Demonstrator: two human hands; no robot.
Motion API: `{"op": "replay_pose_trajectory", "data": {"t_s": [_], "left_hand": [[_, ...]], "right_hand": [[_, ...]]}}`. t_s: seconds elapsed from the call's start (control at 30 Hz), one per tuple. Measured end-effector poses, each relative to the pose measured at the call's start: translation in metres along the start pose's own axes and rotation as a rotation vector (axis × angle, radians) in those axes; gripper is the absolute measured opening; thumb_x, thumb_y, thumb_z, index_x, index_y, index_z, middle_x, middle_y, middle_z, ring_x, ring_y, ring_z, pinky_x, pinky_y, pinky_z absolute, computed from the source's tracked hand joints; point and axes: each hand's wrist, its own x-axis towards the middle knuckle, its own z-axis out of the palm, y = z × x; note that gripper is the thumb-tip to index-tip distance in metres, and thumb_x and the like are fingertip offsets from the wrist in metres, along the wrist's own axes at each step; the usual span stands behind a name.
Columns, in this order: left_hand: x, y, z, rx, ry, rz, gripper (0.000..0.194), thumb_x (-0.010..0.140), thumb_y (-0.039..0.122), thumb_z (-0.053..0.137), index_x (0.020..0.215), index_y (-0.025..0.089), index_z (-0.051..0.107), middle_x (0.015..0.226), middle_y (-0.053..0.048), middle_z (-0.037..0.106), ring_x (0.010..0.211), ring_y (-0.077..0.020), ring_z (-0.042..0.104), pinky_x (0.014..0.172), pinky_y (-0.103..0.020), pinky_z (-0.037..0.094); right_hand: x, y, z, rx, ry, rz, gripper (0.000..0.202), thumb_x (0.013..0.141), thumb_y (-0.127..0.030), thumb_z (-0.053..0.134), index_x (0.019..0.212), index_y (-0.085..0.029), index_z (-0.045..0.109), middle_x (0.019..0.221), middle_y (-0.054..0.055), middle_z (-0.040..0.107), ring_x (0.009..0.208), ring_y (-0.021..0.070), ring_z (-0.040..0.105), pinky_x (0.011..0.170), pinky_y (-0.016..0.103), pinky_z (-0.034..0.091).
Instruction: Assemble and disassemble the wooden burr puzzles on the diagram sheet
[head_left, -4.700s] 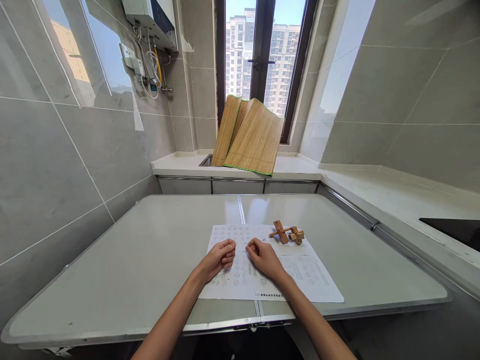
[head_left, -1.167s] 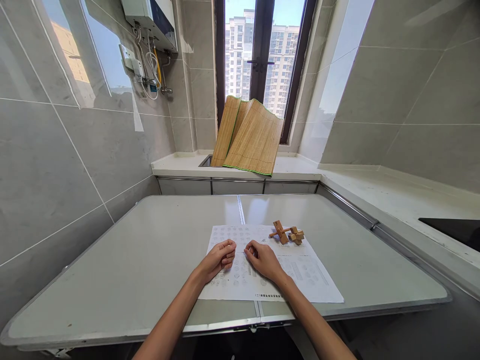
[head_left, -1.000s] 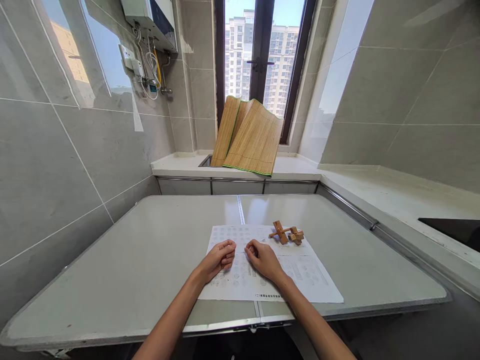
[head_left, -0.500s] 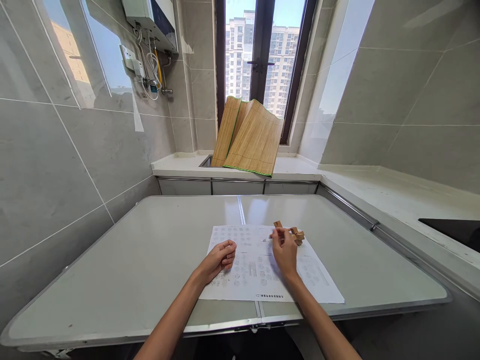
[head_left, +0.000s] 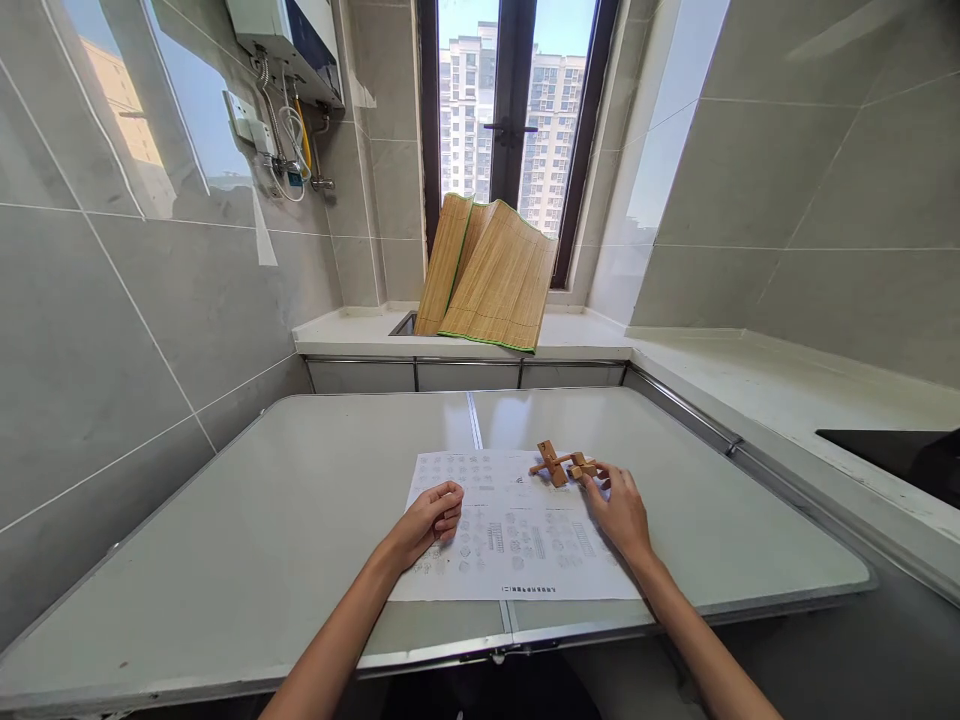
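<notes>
My left hand (head_left: 429, 517) rests on the left part of a printed sheet (head_left: 480, 575), its fingers curled in and nothing seen in them. Near the sheet's far right corner lie several small brown wooden puzzle pieces. One flat wooden piece (head_left: 553, 464) lies slanted, with a thin stick crossing it. To its right is a small cluster of wooden blocks (head_left: 580, 467). My right hand (head_left: 621, 512) reaches in from the right, thumb and fingers closed around the right end of this cluster. Fingers partly hide that end. Rows of small diagrams cover the sheet.
The sheet lies on a pale folding table (head_left: 300, 560) with a metal seam (head_left: 475, 420) down its middle. Behind it, a bamboo mat (head_left: 499, 280) leans on the white counter (head_left: 345, 335) by the window. A black panel (head_left: 900, 455) sits on the right counter.
My right hand has moved right, from over the crossed wooden pieces to the block cluster, uncovering the slanted piece and stick. My left hand stays on the sheet. The view has shifted slightly.
</notes>
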Motion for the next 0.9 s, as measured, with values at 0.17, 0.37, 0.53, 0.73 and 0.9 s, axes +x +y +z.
{"op": "replay_pose_trajectory", "data": {"t_s": [0.17,0.37,0.53,0.73,0.9], "left_hand": [[0.000,0.003,0.001,-0.005,-0.008,-0.011,0.035,0.087,0.043,0.075,0.079,0.018,0.051,0.069,0.008,0.032,0.052,-0.0050,0.025,0.048,-0.018,0.029],[-0.001,0.003,0.003,-0.008,-0.004,-0.006,0.034,0.087,0.042,0.075,0.080,0.018,0.050,0.068,0.008,0.031,0.053,-0.0050,0.024,0.048,-0.018,0.028],[0.000,0.003,0.004,0.036,0.091,0.088,0.036,0.086,0.046,0.073,0.080,0.020,0.049,0.065,0.009,0.030,0.052,-0.0063,0.026,0.048,-0.018,0.029],[0.002,-0.006,0.009,0.410,0.277,0.309,0.034,0.087,0.052,0.069,0.097,0.021,0.058,0.088,-0.001,0.058,0.075,-0.0139,0.055,0.066,-0.024,0.046],[0.000,-0.009,0.014,0.580,0.307,0.338,0.056,0.078,0.044,0.079,0.126,0.023,0.057,0.139,-0.013,0.057,0.121,-0.0267,0.058,0.098,-0.037,0.048]], "right_hand": [[0.002,-0.002,0.001,-0.044,-0.015,0.057,0.039,0.095,-0.048,0.046,0.112,-0.020,0.067,0.099,0.009,0.068,0.082,0.0233,0.064,0.065,0.031,0.041],[0.003,0.000,-0.004,0.056,0.098,0.141,0.041,0.094,-0.048,0.045,0.114,-0.019,0.066,0.109,0.013,0.073,0.093,0.0279,0.065,0.073,0.034,0.044],[0.005,-0.016,-0.004,0.632,0.072,0.262,0.052,0.087,-0.059,0.060,0.117,-0.016,0.060,0.105,0.012,0.071,0.083,0.0235,0.066,0.070,0.033,0.049],[-0.003,-0.083,0.007,0.970,-0.324,0.128,0.046,0.086,-0.057,0.069,0.112,-0.019,0.064,0.080,0.005,0.068,0.072,0.0211,0.061,0.063,0.032,0.046],[-0.012,-0.132,0.031,1.048,-0.575,0.047,0.042,0.085,-0.056,0.071,0.108,-0.021,0.065,0.084,0.004,0.068,0.072,0.0199,0.061,0.059,0.030,0.045]]}}
